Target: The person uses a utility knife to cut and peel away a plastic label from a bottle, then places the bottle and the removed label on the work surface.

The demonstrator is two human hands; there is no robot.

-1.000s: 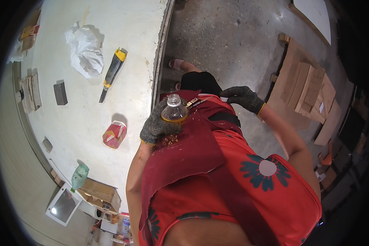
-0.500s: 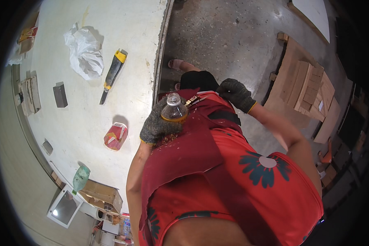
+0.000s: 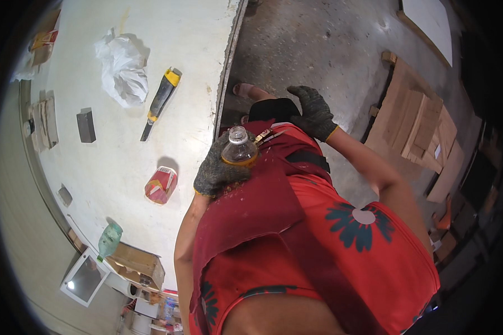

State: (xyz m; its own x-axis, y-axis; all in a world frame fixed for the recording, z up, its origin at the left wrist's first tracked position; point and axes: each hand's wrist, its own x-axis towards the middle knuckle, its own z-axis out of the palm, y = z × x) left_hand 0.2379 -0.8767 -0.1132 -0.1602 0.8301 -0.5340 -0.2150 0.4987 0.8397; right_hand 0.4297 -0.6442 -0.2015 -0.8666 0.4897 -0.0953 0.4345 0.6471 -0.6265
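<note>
My left hand, in a dark grey knit glove, is wrapped round a clear plastic bottle held upright against the dark red apron. The bottle has no cap and carries an orange band; my fingers and the apron hide its lower part. Beside its neck a small gold-and-dark object shows, too small to name. My right hand, gloved alike, hovers over the floor side past the apron, its fingers apart and nothing in them. Left of the bottle, a red carton-like package rests on the white table.
On the table lie a crumpled white plastic bag, a black-and-yellow bladed tool, a dark grey block and a green bottle. A cardboard box stands at the near left. Flattened cardboard lies on the floor at right.
My right hand has moved up and slightly left, and its curled fingers have spread apart. My left hand still holds the bottle. The view has shifted a little.
</note>
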